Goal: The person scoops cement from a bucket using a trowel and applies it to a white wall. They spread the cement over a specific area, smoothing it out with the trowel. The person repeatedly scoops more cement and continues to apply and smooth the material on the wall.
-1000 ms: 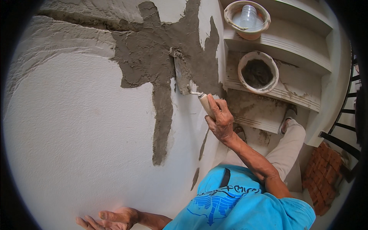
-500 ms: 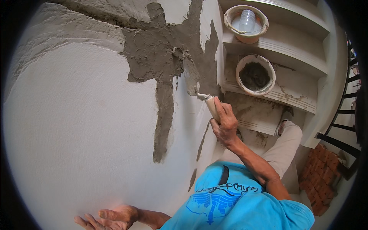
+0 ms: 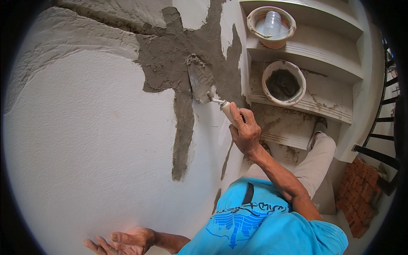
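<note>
Against a white textured wall [image 3: 97,140], the person's right hand [image 3: 247,134] is wrapped firmly around the pale handle of a mortar-smeared metal trowel [image 3: 199,78]. Its long blade, with the tip pointing up, lies over the lower edge of a rough patch of grey mortar [image 3: 168,57], just above a strip of bare wall (whether it presses flat is hard to tell). Well apart, at the lower left, the left hand [image 3: 132,243] is turned palm up with thumb and fingers spread; I cannot tell whether it touches the wall. To the right of the trowel, on pale, mortar-stained stairs [image 3: 314,63], stands a round whitish bucket [image 3: 266,87] holding dark grey mortar. One step higher, a second pale bucket [image 3: 250,20] holds a clear plastic container [image 3: 272,24]. Reddish-brown bricks [image 3: 358,197] are stacked at the lower right, below a black metal railing [image 3: 377,156].
</note>
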`<state>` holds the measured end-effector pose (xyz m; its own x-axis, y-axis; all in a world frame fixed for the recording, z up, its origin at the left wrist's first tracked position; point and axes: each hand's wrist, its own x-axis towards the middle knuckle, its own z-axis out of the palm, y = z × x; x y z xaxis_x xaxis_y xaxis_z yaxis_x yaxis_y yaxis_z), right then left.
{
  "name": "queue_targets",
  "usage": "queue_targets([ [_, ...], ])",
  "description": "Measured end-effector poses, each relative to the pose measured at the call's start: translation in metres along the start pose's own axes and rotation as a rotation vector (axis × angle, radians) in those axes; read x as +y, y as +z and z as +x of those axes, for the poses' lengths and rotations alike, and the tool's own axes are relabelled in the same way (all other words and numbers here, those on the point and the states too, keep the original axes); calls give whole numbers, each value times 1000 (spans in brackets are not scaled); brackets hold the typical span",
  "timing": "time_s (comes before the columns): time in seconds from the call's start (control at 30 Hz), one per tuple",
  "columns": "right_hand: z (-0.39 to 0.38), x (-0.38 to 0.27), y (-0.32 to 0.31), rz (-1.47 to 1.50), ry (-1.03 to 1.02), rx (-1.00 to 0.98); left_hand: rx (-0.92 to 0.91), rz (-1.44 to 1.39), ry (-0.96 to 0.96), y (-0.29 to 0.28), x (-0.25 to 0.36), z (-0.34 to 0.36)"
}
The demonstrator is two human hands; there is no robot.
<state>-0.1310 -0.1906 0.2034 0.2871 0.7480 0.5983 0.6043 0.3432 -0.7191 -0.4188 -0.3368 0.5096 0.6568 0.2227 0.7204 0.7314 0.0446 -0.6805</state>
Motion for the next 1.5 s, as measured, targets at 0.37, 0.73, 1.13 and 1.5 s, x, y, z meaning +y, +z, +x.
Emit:
queue_targets([
  [0.37, -9, 17, 18, -27, 42, -9, -5, 6, 0, 0, 2, 2],
  [0.73, -30, 22, 3, 25, 144, -107, -13, 12, 4, -2, 3, 5],
  [1.13, -3, 3, 18, 75, 125, -47, -22, 9, 4, -2, 6, 7],
  [1.5, -36, 19, -15, 146, 121, -173, -45, 15, -6, -4, 12, 12],
])
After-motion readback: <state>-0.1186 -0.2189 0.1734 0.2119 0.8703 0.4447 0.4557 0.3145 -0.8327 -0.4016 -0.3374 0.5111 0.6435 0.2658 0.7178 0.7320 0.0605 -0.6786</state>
